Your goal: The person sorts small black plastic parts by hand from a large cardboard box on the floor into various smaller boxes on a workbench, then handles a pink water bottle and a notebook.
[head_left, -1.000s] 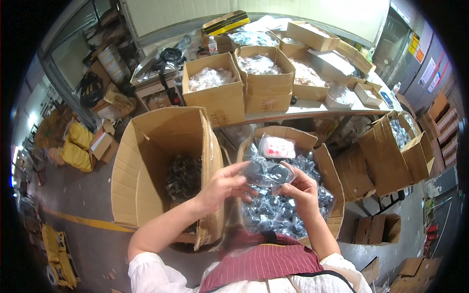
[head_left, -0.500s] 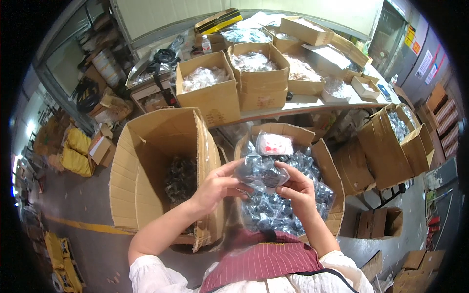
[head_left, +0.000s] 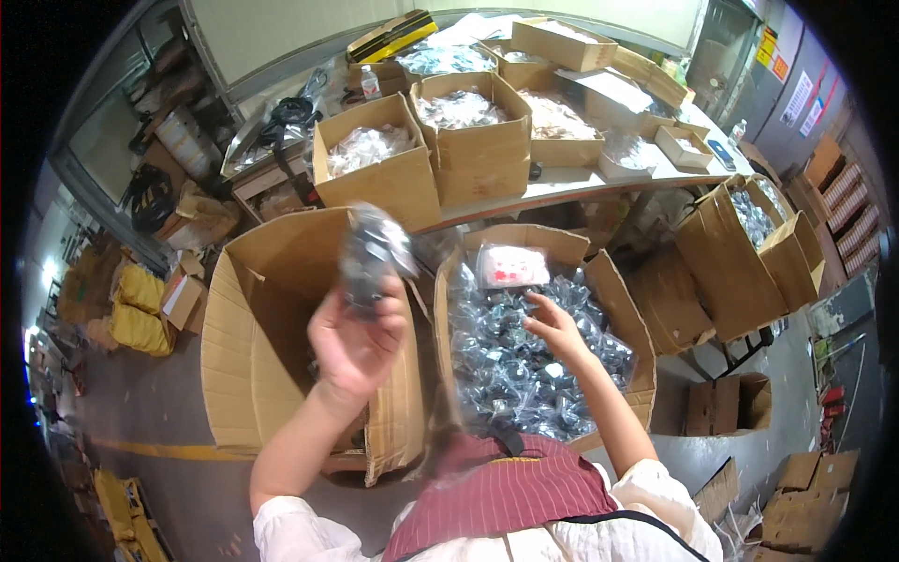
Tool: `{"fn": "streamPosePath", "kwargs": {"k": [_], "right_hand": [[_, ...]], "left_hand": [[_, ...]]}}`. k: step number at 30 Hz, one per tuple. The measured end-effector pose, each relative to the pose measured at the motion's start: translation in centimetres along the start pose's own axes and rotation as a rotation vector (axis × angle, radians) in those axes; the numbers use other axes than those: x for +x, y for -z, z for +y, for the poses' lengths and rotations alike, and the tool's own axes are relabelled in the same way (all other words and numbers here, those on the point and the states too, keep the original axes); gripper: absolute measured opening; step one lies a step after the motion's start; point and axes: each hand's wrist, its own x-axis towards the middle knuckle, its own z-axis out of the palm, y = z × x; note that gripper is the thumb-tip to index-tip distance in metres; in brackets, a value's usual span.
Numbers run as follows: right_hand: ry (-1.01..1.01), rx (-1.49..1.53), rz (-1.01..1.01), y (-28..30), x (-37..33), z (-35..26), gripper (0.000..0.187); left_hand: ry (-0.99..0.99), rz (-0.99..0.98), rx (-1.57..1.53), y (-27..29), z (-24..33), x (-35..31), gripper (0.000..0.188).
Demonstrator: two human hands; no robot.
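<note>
My left hand (head_left: 361,342) grips a clear plastic bag with a dark part inside (head_left: 373,262), raised over the right wall of the left cardboard box (head_left: 229,375). Motion smears the bag, so the part's kind is hard to make out. Over the right cardboard box (head_left: 639,351), my right hand (head_left: 557,328) is empty, its fingers apart. Below it lie many bagged dark parts (head_left: 515,375) in clear plastic. A white packet with red marks (head_left: 513,267) rests on them at the box's far side.
Behind the boxes stands a white table (head_left: 581,187) with open cartons of small bagged parts (head_left: 370,150), a water bottle (head_left: 370,82) and a phone (head_left: 721,155). More cartons (head_left: 740,262) stand at the right. Yellow sacks (head_left: 140,309) lie on the floor at left.
Both hands held the bagged part over the right box. My right hand has let go, while my left has carried it leftward to the left box.
</note>
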Motion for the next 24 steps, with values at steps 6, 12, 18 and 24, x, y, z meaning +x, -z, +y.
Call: {"fn": "streamPosePath", "kwargs": {"k": [6, 12, 18, 24], "right_hand": [[-0.547, -1.019, 0.069, 4.0, -3.4, 13.6, 0.100], [-0.357, -0.883, 0.109, 4.0, -2.5, 12.4, 0.063], [-0.130, -0.491, 0.219, 5.0, -1.3, 8.1, 0.030], [-0.111, 0.527, 0.098, 1.4, -2.0, -7.3, 0.025]], "left_hand": [[-0.121, -0.167, 0.107, 0.7, 3.3, -0.7, 0.055], [-0.031, -0.113, 0.261, 1.1, 1.8, -0.3, 0.032], [0.058, 0.264, 0.738, 2.0, 0.4, 0.7, 0.022], [0.221, 0.132, 1.292, 2.4, -2.0, 0.8, 0.052]]}}
